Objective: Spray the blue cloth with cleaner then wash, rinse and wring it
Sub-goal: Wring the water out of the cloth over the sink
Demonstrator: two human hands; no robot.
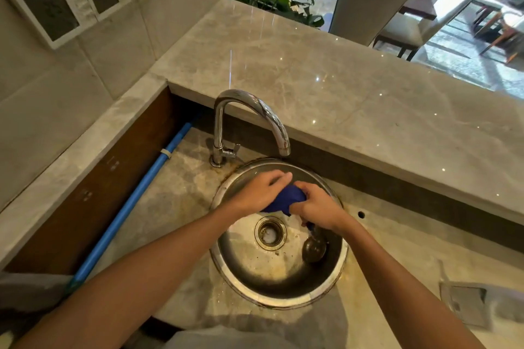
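The blue cloth (286,200) is bunched into a tight wad over the round steel sink (337,263). My left hand (261,191) grips its left side and my right hand (317,205) grips its right side, fingers curled round it. Both hands sit below the spout of the chrome tap (249,119). I see no water running from the spout. A corner of the cloth hangs under my right wrist. No spray bottle is in view.
A drain (270,232) sits mid-sink, with a dark round stopper (314,249) lying right of it. A raised marble counter (340,88) runs behind the tap. A blue pipe (136,198) lies along the left. A metal plate (467,303) sits at lower right.
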